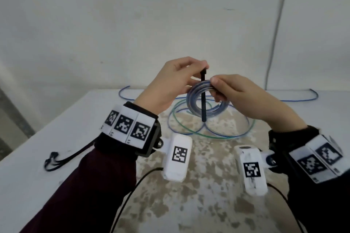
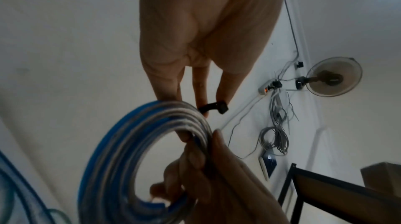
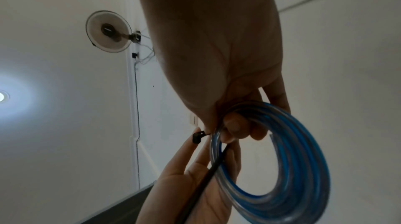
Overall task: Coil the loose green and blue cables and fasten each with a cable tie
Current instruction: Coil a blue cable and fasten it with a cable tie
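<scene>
Holding a wound blue coil [image 1: 207,102] above the table [image 1: 56,123], the right hand [image 1: 244,96] had thumb and fingers curled around the coil's upper edge. The left hand [image 1: 170,83] pinched the head end of a black cable tie [image 1: 203,98], whose strap hung down across the coil's front. Tie not yet looped or closed, as far as visible; tail hung free below the coil.

Progress, judged: one blue length coiled, fastening just under way. Left to do: thread and cinch this tie, then coil and tie the rest. On the table beneath lay loose loops of green cable [image 1: 181,126] and more blue cable [image 1: 236,130], uncoiled; blue strands also trailed along the far edge. Spare black ties [image 1: 52,161] lay near the left edge.

Surface: white tabletop, middle worn to a mottled brown patch. Room: plain white wall, a thin wire running up it at right; wrist views showed a wall fan [image 2: 334,76], a power strip and hanging wires
</scene>
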Demonstrator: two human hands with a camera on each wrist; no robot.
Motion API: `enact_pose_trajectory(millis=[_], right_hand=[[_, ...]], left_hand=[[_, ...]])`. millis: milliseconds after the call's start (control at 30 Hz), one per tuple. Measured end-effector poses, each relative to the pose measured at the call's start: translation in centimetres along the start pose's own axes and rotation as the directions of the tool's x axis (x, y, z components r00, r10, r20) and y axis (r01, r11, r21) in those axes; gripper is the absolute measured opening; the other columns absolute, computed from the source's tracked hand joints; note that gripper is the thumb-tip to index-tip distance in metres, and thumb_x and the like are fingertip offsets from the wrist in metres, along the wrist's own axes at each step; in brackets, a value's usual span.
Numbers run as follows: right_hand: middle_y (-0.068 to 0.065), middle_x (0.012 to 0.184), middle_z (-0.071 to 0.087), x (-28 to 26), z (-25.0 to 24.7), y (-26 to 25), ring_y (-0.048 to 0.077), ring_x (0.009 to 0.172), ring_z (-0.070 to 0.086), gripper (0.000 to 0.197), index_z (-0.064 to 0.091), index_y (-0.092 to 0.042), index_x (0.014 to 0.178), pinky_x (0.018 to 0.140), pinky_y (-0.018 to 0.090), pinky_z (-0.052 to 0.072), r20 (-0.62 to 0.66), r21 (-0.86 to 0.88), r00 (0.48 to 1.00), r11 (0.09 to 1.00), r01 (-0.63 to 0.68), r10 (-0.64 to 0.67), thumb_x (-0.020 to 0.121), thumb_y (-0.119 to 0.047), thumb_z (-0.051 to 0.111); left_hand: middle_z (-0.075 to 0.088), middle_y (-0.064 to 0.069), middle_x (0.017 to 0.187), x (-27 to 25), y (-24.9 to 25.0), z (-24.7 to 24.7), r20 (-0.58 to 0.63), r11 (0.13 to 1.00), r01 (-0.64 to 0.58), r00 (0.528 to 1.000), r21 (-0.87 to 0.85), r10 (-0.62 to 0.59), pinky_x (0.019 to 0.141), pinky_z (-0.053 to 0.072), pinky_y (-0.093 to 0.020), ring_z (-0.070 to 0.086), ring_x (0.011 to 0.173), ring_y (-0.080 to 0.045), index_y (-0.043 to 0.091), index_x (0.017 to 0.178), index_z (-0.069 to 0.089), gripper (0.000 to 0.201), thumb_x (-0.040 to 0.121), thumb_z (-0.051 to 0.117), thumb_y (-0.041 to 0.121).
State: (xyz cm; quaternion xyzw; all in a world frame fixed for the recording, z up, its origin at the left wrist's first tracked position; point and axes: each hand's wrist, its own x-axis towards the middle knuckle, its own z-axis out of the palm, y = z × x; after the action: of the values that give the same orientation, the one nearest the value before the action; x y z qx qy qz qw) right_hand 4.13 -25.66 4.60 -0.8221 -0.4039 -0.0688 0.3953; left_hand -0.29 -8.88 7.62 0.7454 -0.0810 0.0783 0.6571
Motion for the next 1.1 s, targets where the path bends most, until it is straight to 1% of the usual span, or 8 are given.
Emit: enact_pose_trajectory(millis=[133,233,433,633,867,933,1000,1100], right_hand=[[-0.007,0.061,0.050,-0.3,-1.8,1.3,0.007,0.058,0.044,0.039,0.048,-0.024,0.066,0.063,0.029,0.036,-0.071,-0.071,0.997,0.997,-0.039,0.034,0.103,-0.030,0.035],[-0.007,0.061,0.050,-0.6,-2.8,1.6,0.010,0.059,0.044,0.040,0.047,-0.026,0.065,0.064,0.033,0.037,-0.112,-0.068,0.992,0.995,-0.072,0.064,0.103,-0.030,0.036],[-0.010,0.058,0.047,-0.8,-3.6,1.7,0.009,0.058,0.044,0.040,0.047,-0.024,0.066,0.063,0.030,0.036,-0.115,-0.032,0.991,0.997,-0.065,0.061,0.103,-0.030,0.035],[-0.003,0.061,0.051,-0.3,-2.4,2.0,0.015,0.059,0.045,0.038,0.052,-0.020,0.071,0.066,0.041,0.042,-0.100,-0.013,0.991,0.996,-0.087,0.085,0.099,-0.036,0.033],[-0.009,0.066,0.063,0.1,-1.1,1.3,0.002,0.058,0.051,0.030,0.057,-0.017,0.083,0.062,0.023,0.041,-0.152,-0.060,0.971,0.979,-0.195,0.184,0.101,-0.029,0.037],[-0.007,0.084,0.063,-0.3,-1.8,1.2,-0.004,0.075,0.055,0.013,0.056,-0.018,0.100,0.071,0.015,0.043,-0.220,-0.045,0.966,0.988,-0.146,0.133,0.097,-0.029,0.049],[-0.005,0.098,0.061,-0.8,-2.8,0.6,0.005,0.097,0.056,0.021,0.057,-0.024,0.110,0.085,0.024,0.045,-0.247,-0.083,0.969,0.997,-0.002,-0.018,0.090,-0.029,0.059],[-0.007,0.097,0.061,-1.2,-3.2,-0.6,0.013,0.098,0.058,0.010,0.065,-0.034,0.097,0.085,0.025,0.045,-0.182,-0.021,0.970,0.987,0.160,-0.161,0.087,-0.033,0.064]], left_hand=[[0.063,-0.019,0.084,1.3,-0.1,2.7,-0.012,0.999,-0.022,1.000,0.036,0.022,0.077,0.049,-0.033,0.060,0.077,-0.026,0.003,0.093,0.068,0.038,0.098,0.048,0.035],[0.063,-0.033,0.084,1.8,-0.5,3.8,0.007,0.995,-0.099,0.995,0.027,0.098,0.075,0.049,-0.037,0.059,0.074,-0.029,-0.004,0.095,0.067,0.032,0.097,0.048,0.022],[0.063,-0.012,0.076,2.3,-1.5,4.1,0.058,0.988,-0.157,0.986,-0.005,0.157,0.060,0.052,-0.025,0.057,0.059,-0.016,0.006,0.090,0.066,0.009,0.089,0.057,0.006],[0.058,-0.018,0.070,2.3,-2.4,3.6,0.020,0.992,-0.096,0.995,-0.077,0.098,0.048,0.045,-0.023,0.049,0.044,-0.016,0.005,0.084,0.063,0.009,0.091,0.058,0.007],[0.054,-0.010,0.061,2.6,-3.2,3.6,-0.091,0.985,-0.130,0.989,-0.114,0.120,0.040,0.027,-0.017,0.032,0.040,-0.008,-0.002,0.084,0.062,0.009,0.091,0.057,0.002],[0.053,-0.002,0.056,2.8,-3.4,3.7,-0.125,0.982,-0.127,0.986,-0.139,0.110,0.040,0.025,-0.017,0.030,0.040,-0.008,0.001,0.079,0.062,0.012,0.090,0.058,0.001],[0.054,0.003,0.050,2.9,-3.5,3.5,-0.156,0.981,-0.126,0.982,-0.150,0.102,0.039,0.024,-0.017,0.030,0.039,-0.007,0.003,0.077,0.061,0.014,0.090,0.058,0.000],[0.053,0.007,0.046,2.9,-3.5,3.0,-0.171,0.980,-0.133,0.980,-0.150,0.107,0.039,0.025,-0.016,0.030,0.039,-0.007,0.004,0.077,0.060,0.015,0.090,0.057,-0.001]])
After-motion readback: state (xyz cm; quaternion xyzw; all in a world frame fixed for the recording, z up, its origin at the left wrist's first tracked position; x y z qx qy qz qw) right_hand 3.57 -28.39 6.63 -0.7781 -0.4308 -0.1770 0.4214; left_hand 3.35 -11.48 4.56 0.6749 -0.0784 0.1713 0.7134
